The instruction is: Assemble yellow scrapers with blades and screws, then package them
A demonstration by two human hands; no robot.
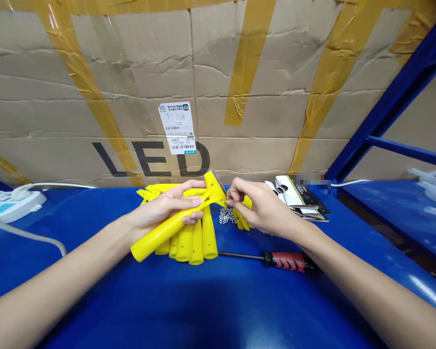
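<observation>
My left hand [176, 201] is wrapped around the neck of a yellow plastic scraper [160, 235], its hollow round handle pointing down toward me. At the scraper's wide head, a thin blade [218, 180] runs along the far edge. My right hand [252, 203] is closed in a pinch at the near corner of that head; whatever lies between the fingertips is too small or hidden to name. Under my left hand, several more yellow scraper handles [183, 245] lie side by side. Small metal pieces [225, 215] and flat yellow plastic parts [241, 220] sit beneath my right hand.
A screwdriver [283, 260] with a red and black handle lies on the blue tabletop [203, 310]. Printed cards [305, 196] are stacked at the right. On the left stands a white power strip [16, 206] with cables. A large taped cardboard box [156, 63] walls off the back.
</observation>
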